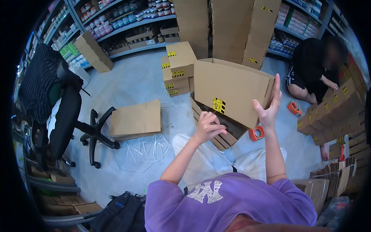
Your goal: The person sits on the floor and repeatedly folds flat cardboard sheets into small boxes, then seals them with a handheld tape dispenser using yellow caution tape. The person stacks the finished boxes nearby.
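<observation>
A brown cardboard box (232, 83) stands tilted in front of me, with its top edge open and a yellow-and-black sticker (219, 105) low on its near face. My right hand (269, 108) holds its right side, thumb at the near face and fingers stretched up along the edge. My left hand (210, 127) is closed just below the sticker, fingers curled inward; whatever they may pinch is too small to make out. Under the box, between my legs, lies another carton (220, 141), partly hidden by it.
Flat cardboard sheets (135, 118) lie left, beside an office chair (96, 135). Stacked cartons (179, 58) stand ahead. Orange tape rolls lie right, one tape roll (256, 133) by my knee. A co-worker (315, 69) sits far right, near stickered boxes (328, 108). A backpack (121, 212) lies behind left.
</observation>
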### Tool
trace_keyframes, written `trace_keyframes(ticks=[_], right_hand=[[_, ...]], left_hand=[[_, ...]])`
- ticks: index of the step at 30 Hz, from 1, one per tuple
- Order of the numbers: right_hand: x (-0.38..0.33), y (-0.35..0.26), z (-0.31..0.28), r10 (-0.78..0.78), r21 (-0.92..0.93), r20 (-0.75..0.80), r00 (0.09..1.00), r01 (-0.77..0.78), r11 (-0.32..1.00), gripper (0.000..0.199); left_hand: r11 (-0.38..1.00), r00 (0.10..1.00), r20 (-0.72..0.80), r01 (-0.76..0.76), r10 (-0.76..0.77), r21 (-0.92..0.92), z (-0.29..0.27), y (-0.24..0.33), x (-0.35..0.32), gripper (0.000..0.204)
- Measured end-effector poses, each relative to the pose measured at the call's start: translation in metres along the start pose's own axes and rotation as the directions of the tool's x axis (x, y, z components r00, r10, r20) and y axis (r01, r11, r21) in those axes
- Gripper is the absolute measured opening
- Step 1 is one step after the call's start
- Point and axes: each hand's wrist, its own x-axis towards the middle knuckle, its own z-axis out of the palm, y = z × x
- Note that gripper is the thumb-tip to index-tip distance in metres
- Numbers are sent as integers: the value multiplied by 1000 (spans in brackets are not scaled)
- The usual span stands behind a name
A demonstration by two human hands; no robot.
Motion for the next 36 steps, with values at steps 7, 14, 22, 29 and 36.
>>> trace_keyframes(ticks=[7, 14, 22, 29, 36], right_hand=[[-36, 23, 48, -217, -124, -62, 974, 208, 970, 110], [-53, 50, 50, -327, -134, -35, 944, 320, 938, 111], [-68, 57, 43, -333, -120, 69, 940, 339, 933, 106], [-66, 57, 48, -362, -123, 66, 930, 368, 922, 105], [-76, 64, 48, -306, -116, 94, 947, 316, 942, 106]], left_hand=[[1000, 993, -120, -2, 3, 4, 24, 5, -10, 28], [978, 988, -99, 98, -118, -186, 24, 12, -9, 34], [822, 821, -73, 569, -567, 18, -89, -74, 176, 55], [591, 354, 481, 348, -802, 728, -76, -150, 209, 65], [552, 270, 482, 364, -833, 750, -71, -133, 216, 54]])
